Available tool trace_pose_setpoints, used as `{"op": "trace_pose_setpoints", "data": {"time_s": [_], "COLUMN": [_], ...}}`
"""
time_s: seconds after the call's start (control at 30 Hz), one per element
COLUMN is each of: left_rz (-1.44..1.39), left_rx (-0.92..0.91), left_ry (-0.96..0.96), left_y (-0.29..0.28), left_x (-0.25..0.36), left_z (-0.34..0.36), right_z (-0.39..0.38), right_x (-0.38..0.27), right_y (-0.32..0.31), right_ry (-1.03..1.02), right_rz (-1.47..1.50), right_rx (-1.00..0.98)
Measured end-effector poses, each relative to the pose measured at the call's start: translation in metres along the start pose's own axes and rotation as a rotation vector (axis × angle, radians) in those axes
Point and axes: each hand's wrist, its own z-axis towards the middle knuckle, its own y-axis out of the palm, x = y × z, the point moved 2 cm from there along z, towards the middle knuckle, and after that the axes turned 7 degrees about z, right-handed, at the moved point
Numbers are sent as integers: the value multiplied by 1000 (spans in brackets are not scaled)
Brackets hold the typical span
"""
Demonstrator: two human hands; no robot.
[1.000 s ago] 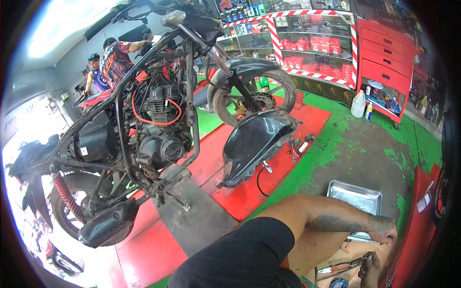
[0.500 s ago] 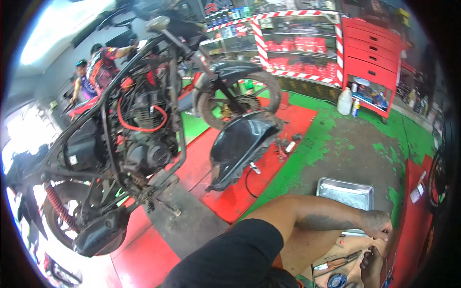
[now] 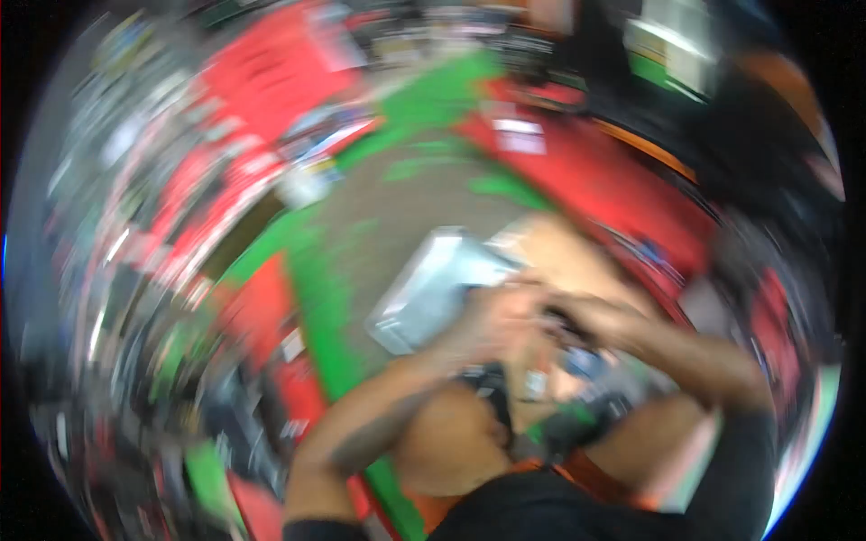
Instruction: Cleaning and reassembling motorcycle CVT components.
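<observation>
Motion smears the whole view. My left hand (image 3: 505, 317) and my right hand (image 3: 597, 316) meet in front of me, over the near end of a piece of cardboard (image 3: 564, 248). The fingers of my right hand curl round a small dark thing (image 3: 566, 326) too blurred to name. My left hand is close beside it, its fingers smeared. Just left of my hands lies a shallow silver metal tray (image 3: 424, 293) on the floor. Between my bent knees, several small things lie blurred on the cardboard.
A long red panel (image 3: 613, 189) runs along the right, with a white label on it. At the far left stand a red tool cabinet (image 3: 271, 72) and a white jug (image 3: 302, 185). The floor (image 3: 316, 298) is green paint with a worn grey patch.
My view has swung right and down; the motorcycle has left clear sight and the tray now lies near the middle. Both my forearms now show, with my hands together.
</observation>
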Motion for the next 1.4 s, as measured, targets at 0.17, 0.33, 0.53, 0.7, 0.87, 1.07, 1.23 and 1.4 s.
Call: {"op": "trace_pose_setpoints", "data": {"time_s": [0.17,0.33,0.53,0.7,0.87,1.07,1.23,1.4], "left_rz": [378,383,389,372,454,620,534,468], "left_rx": [38,68,92,103,112,99,43,134], "left_ry": [-213,-343,-446,-470,-497,-487,-607,-627], "left_y": [-38,-45,-75,-73,-76,-76,-123,-73], "left_x": [-4,-7,-34,-30,-36,-43,-78,-48], "left_z": [-23,-26,-46,-36,-39,-40,-50,-34], "right_z": [-49,-155,-278,-384,-438,-493,-452,-379], "right_x": [-30,-21,115,294,348,328,307,306], "right_y": [-36,-116,-241,-389,-416,-376,-336,-248], "right_ry": [-236,-524,-408,109,409,192,-149,-305], "right_rz": [-197,-149,105,-500,-1061,-537,-819,-1054], "right_rx": [90,360,1099,1667,1569,2066,2172,2031]}}
